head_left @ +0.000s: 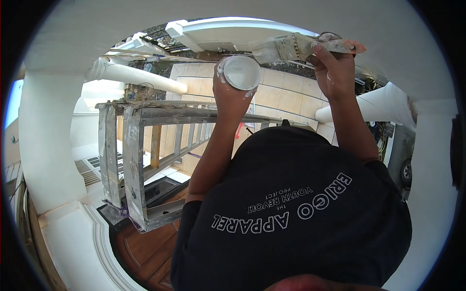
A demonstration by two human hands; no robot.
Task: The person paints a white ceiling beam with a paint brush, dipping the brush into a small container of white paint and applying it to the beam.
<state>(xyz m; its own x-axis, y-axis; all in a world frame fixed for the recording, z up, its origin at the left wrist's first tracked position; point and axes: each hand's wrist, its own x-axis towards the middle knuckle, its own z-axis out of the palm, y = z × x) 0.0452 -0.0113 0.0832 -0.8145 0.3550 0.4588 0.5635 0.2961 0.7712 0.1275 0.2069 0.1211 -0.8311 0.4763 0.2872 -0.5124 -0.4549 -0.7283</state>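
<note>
My left hand (pixel 230 99) is wrapped around a round container of white paint (pixel 242 72), its open top facing up at me. White splashes mark the container's rim and my fingers. Raised to the right of it, my right hand (pixel 335 72) grips a wide paintbrush (pixel 290 47) by its handle. The brush lies nearly level, and its white-coated bristles point left, just above and beside the container. Its handle end is orange and smeared with paint.
A paint-spattered metal ladder (pixel 133 165) stands at my left, above a brown wooden door (pixel 145 247). White columns (pixel 51 140) rise at both sides. Far below lies a tiled floor (pixel 286 99). A pale ceiling surface (pixel 291 12) spans overhead, and a vehicle wheel (pixel 407 170) shows at right.
</note>
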